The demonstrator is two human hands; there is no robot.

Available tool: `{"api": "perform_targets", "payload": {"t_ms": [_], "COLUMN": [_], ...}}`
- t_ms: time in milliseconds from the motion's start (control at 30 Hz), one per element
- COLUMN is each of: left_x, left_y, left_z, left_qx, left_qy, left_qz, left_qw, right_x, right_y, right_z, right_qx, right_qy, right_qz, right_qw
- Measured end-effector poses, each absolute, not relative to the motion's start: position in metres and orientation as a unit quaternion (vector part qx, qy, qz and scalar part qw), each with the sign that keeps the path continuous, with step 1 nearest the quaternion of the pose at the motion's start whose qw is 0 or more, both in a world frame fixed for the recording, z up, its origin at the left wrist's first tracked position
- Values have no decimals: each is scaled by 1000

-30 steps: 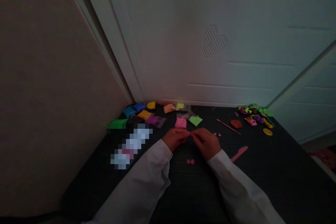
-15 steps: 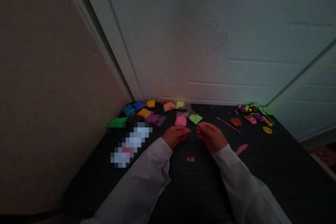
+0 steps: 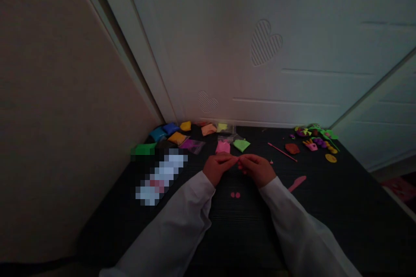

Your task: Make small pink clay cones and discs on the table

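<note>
Over the middle of the dark table, my left hand (image 3: pixel 217 169) and my right hand (image 3: pixel 258 169) meet at the fingertips. Both have thumb and fingers pinched together. Whatever lies between them is too small and dim to name. Two small flat pink clay discs (image 3: pixel 235 195) lie side by side on the table, nearer to me than the hands. Just beyond my left hand is a packet of pink clay (image 3: pixel 223 146), with a light green clay packet (image 3: pixel 242 145) to its right. A tiny pink bit (image 3: pixel 271 162) lies beside my right hand.
Several coloured clay packets (image 3: pixel 178 138) cluster at the back left, near a blurred-out pale strip (image 3: pixel 162 177). On the right lie a pink stick tool (image 3: pixel 282 152), a pink knife (image 3: pixel 298 183), a reddish-brown clay lump (image 3: pixel 292 148), and small clay models (image 3: pixel 320 142). A white panel (image 3: pixel 208 52) stands behind the table.
My right hand has moved left and my left hand slightly right, so the fingertips now touch. The tiny pink bit by my right hand has come into view. The camera has tilted slightly.
</note>
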State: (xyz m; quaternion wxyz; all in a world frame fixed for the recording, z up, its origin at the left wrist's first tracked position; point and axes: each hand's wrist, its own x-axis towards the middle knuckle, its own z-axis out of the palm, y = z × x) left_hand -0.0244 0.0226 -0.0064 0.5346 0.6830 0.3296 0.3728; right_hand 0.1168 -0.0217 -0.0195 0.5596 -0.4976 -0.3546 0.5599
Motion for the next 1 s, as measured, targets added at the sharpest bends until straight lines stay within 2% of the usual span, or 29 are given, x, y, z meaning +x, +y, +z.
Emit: {"api": "perform_targets", "payload": {"t_ms": [133, 300, 500, 800, 1000], "left_x": [-23, -23, -22, -20, -19], "left_y": [21, 20, 22, 27, 26], "left_z": [-5, -3, -9, -22, -20], "left_qx": [702, 697, 637, 494, 450], "left_qy": [326, 322, 337, 351, 348], "left_qz": [381, 373, 347, 356, 347], "left_qw": [507, 521, 600, 711, 746], "right_x": [116, 114, 116, 113, 114], "right_y": [-22, -22, -21, -23, -23], "right_z": [-18, -17, -22, -13, -11], "right_qx": [-485, -479, -484, -460, -451], "right_qy": [-327, -328, -347, -308, -295], "right_qz": [583, 583, 550, 572, 577], "right_qw": [564, 569, 585, 605, 614]}}
